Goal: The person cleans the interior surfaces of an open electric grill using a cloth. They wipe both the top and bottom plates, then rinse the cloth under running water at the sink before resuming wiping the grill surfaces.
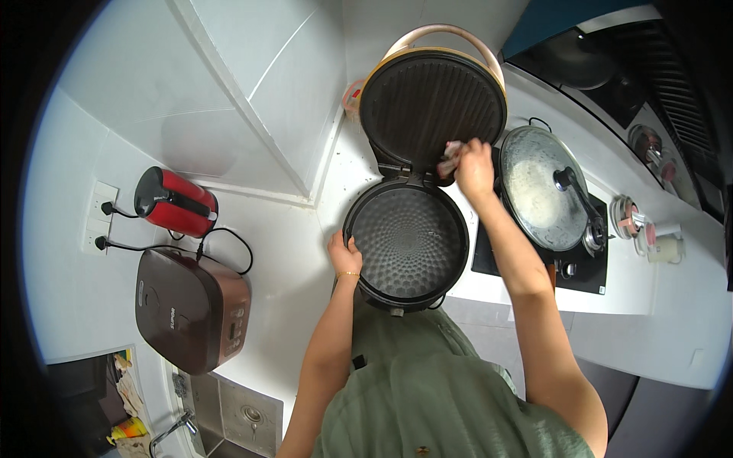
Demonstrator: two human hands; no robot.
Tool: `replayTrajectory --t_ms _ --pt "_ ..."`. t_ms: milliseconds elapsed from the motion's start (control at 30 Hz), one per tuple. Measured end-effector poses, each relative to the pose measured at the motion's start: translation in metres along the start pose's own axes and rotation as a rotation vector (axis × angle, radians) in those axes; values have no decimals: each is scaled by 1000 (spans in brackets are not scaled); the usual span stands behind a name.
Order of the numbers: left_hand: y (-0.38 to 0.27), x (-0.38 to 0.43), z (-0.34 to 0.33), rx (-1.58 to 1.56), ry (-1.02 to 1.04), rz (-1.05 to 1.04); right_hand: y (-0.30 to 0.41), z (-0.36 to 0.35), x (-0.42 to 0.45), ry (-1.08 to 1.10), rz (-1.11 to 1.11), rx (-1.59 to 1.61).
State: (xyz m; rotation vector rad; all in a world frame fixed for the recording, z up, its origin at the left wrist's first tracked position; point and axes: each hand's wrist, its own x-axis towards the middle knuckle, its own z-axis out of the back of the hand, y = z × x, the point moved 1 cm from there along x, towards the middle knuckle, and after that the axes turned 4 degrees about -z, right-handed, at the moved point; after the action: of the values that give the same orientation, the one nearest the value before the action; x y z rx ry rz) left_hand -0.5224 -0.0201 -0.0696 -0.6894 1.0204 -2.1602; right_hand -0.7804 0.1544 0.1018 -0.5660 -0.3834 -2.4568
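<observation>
A round electric griddle stands before me with its lid raised, showing the ridged black upper plate and the dimpled lower plate. My left hand grips the left rim of the lower part, thumb over the edge. A crumpled, pale and reddish cloth or wipe is in my right hand, held against the lower right of the raised lid near the hinge. That hand is slightly blurred. A pinkish curved handle tops the lid.
Right of the griddle, a glass-lidded pan sits on a black gas hob. Along the left are a red electric kettle, a brown rice cooker and their cords. A steel sink lies lower left. Dark crumbs dot the white counter by the hinge.
</observation>
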Motion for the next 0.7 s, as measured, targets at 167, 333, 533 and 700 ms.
replayTrajectory --t_ms 167,333,533,700 --pt "0 -4 6 16 6 21 31 62 68 -475 109 262" --pt "1 -6 2 -11 -22 5 25 -11 45 -445 110 318" --pt "-3 -10 6 49 -10 -36 31 -71 -33 -88 64 201" --pt "-3 -11 3 -6 29 13 42 -89 -49 70 33 43"
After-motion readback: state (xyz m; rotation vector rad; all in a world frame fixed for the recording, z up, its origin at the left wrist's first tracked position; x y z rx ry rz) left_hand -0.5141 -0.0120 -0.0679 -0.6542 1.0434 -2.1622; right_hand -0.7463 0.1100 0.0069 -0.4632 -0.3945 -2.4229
